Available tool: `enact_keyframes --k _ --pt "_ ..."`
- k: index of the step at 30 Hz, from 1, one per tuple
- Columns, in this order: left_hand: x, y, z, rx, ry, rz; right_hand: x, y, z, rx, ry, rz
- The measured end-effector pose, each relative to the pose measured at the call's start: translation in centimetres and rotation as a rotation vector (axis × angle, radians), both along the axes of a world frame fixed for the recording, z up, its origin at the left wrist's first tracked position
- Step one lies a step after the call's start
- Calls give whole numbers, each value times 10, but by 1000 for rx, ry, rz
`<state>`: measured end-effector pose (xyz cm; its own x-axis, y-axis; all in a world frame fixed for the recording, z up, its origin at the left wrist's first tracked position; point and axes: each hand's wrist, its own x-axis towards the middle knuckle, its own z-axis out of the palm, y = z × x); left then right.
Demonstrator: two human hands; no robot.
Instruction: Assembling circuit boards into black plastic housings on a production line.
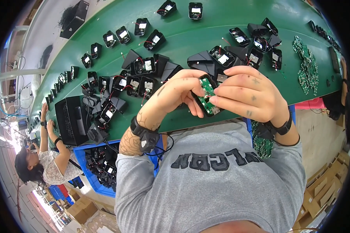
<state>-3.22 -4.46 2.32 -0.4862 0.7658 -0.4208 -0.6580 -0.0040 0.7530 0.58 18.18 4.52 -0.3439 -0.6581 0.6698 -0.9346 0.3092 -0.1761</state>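
Observation:
My left hand is closed around a small black plastic housing, tilted in front of my chest. Inside that housing sits a green circuit board, with a metal port near its lower end. My right hand reaches over from the right, its thumb and fingers pinched together at the middle of the board. A bit of red and white shows by the fingertips; what they grip is too small to make out. Just beyond my hands lie black open housings with boards and red wires inside.
More open housings are spread across the green table. A heap of green circuit boards lies at the right. Blue crates stand below the table edge, beside a black box. Another person works at the left.

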Motion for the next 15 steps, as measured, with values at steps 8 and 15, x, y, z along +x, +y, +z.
enact_keyframes --k 8,15 --pt "14 14 13 -111 368 450 5 -19 1 -161 -397 -368" --pt "31 31 -2 -410 1209 654 5 -44 -45 -1040 -1070 -412"
